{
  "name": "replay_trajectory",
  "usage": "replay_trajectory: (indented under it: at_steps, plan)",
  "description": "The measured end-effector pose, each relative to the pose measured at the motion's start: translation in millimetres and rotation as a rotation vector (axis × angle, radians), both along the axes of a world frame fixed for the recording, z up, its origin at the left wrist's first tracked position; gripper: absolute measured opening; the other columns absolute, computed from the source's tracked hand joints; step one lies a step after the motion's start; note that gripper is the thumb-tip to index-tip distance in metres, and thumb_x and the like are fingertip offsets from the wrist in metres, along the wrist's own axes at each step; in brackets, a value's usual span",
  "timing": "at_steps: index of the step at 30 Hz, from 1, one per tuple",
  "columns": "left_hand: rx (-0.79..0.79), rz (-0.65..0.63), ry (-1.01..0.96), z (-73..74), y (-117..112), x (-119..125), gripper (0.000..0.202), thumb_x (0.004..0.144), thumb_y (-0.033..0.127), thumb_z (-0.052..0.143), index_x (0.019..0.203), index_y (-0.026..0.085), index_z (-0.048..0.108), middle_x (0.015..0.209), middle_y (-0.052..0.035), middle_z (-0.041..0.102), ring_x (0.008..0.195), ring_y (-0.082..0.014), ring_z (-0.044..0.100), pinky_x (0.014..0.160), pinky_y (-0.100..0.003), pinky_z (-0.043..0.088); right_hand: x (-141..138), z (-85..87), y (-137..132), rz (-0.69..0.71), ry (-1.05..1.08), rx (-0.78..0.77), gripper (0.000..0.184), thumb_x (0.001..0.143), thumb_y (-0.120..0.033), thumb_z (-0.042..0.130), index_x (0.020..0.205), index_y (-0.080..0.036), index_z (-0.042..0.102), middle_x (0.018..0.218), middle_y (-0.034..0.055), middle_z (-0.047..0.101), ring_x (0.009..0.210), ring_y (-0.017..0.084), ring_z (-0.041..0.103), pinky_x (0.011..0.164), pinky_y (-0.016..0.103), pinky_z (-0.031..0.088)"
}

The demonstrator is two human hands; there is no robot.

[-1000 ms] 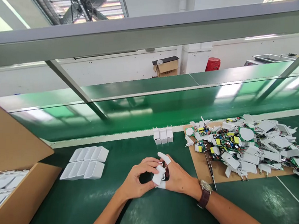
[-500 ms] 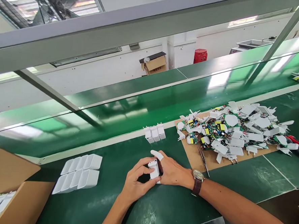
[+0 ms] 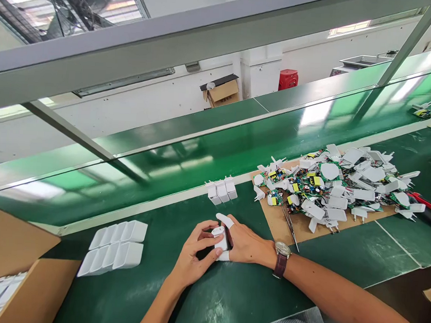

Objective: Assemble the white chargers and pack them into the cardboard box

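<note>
While the right hand (image 3: 246, 241) is cupping a white case (image 3: 217, 234) at near centre, apparently for steadiness, the left hand (image 3: 192, 256) is pinching it; open shells (image 3: 131, 256) are standing left, seemingly within reach.

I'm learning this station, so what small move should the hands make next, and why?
Probably a gentle squeeze on the white charger casing: the left hand and right hand hold it from opposite sides, and whether it is fully closed can't be told.
</note>
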State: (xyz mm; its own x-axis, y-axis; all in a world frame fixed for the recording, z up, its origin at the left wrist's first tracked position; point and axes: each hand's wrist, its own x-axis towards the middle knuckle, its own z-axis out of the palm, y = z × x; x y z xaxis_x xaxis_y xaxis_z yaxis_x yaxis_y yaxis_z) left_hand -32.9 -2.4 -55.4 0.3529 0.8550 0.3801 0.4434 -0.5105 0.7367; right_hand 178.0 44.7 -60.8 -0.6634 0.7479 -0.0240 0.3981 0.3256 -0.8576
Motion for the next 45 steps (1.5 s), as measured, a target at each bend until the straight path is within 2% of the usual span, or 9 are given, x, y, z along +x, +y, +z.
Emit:
replay_trajectory:
  at_steps: [7,14,20,25,29,32,39,42,45]
  plan:
    - [0.109,-0.013,0.032,-4.8,1.2,0.5,0.031,0.089,0.023,0.077,0.119,0.030,0.075,0.133,-0.0104,0.069,0.109,-0.0235,0.073,0.091,-0.040,0.064,2.0,-4.3,-0.8,0.014,0.009,0.028,0.105,0.076,-0.034,0.082,0.162,-0.022,0.022,0.134,0.0151,0.051,0.103,0.028,0.065,0.088,0.043,0.055]
    - [0.046,0.457,0.091,-7.2,47.0,-42.1,0.030,0.084,0.046,0.077,0.105,0.024,0.080,0.128,-0.0111,0.074,0.121,-0.0323,0.070,0.108,-0.052,0.055,5.7,-20.7,-2.1,0.011,0.036,0.128,0.093,0.085,-0.031,0.071,0.162,-0.024,0.019,0.120,0.0079,0.057,0.072,0.015,0.057,0.072,0.034,0.052]
    - [-0.042,0.409,0.056,-7.8,93.9,-46.2,0.040,0.084,0.051,0.073,0.110,0.022,0.077,0.131,-0.0119,0.073,0.119,-0.0303,0.071,0.102,-0.048,0.059,7.2,-20.2,-3.5,0.014,0.062,0.193,0.084,0.088,-0.027,0.066,0.161,-0.022,0.024,0.116,0.0085,0.060,0.076,0.017,0.059,0.075,0.035,0.053]
    - [-0.010,0.380,0.050,-15.9,106.8,-27.6,0.037,0.089,0.045,0.067,0.117,0.022,0.074,0.138,-0.0132,0.068,0.129,-0.0304,0.065,0.101,-0.047,0.060,8.5,-14.2,-3.3,0.017,0.056,0.182,0.080,0.087,-0.025,0.065,0.158,-0.019,0.029,0.115,0.0089,0.062,0.073,0.017,0.058,0.074,0.035,0.053]
    - [-0.003,0.383,0.060,-12.1,92.3,-24.8,0.038,0.092,0.040,0.066,0.127,0.025,0.070,0.147,-0.0130,0.062,0.134,-0.0297,0.061,0.101,-0.046,0.059,9.4,-14.1,-2.9,0.035,0.069,0.183,0.069,0.089,-0.022,0.061,0.153,-0.018,0.036,0.106,0.0064,0.061,0.073,0.017,0.058,0.077,0.036,0.054]
    - [0.056,0.442,0.160,8.7,68.6,-38.9,0.040,0.093,0.039,0.066,0.131,0.027,0.067,0.153,-0.0116,0.056,0.138,-0.0298,0.057,0.108,-0.050,0.055,9.0,-23.3,-2.0,0.036,0.106,0.172,0.068,0.091,-0.022,0.057,0.154,-0.019,0.031,0.102,0.0050,0.060,0.075,0.018,0.059,0.080,0.038,0.054]
    - [0.341,0.924,0.337,75.2,-1.8,-127.8,0.044,0.095,0.048,0.064,0.131,0.022,0.065,0.141,-0.0148,0.063,0.132,-0.0320,0.060,0.113,-0.055,0.047,6.9,-42.4,0.8,0.055,0.129,0.197,0.065,0.095,-0.023,0.053,0.155,-0.022,0.029,0.101,0.0047,0.059,0.078,0.019,0.060,0.079,0.040,0.055]
    - [0.362,0.987,0.566,72.0,-34.7,-160.0,0.041,0.093,0.056,0.063,0.111,0.021,0.073,0.138,-0.0174,0.064,0.132,-0.0393,0.056,0.112,-0.062,0.045,7.6,-37.0,0.0,0.060,0.104,0.202,0.064,0.095,-0.023,0.052,0.155,-0.020,0.030,0.101,0.0053,0.059,0.078,0.019,0.060,0.079,0.039,0.055]
    - [0.264,0.878,0.847,49.1,-59.1,-170.2,0.040,0.092,0.056,0.061,0.082,0.021,0.075,0.139,-0.0191,0.063,0.140,-0.0488,0.047,0.105,-0.070,0.045,9.0,-26.8,-0.6,0.062,0.050,0.191,0.064,0.095,-0.022,0.054,0.155,-0.019,0.032,0.099,0.0051,0.058,0.082,0.020,0.062,0.080,0.039,0.055]
